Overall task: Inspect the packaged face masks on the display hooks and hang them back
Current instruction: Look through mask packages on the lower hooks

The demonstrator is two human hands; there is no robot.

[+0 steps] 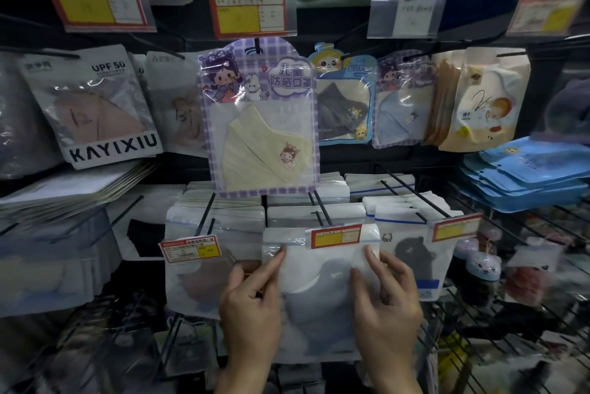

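Note:
A white packet with a grey face mask [319,298] hangs low in the middle of the rack, under a red and yellow price tag [335,235]. My left hand [252,304] holds its left edge, the forefinger stretched up to the top corner. My right hand [386,294] lies on its right side, fingers spread on the front; the thumb is hidden. A purple checked packet with a cream child's mask [265,125] hangs on the hook above. Behind the grey packet more white packets [217,211] sit on the hooks.
Black wire hooks [415,195] stick out toward me at mid height. Left hangs a KAYIXIU packet [95,109]; right hang blue and beige cartoon packets [344,97], and a stack of blue packets [526,173] lies on a wire shelf. Price tags [252,12] line the top.

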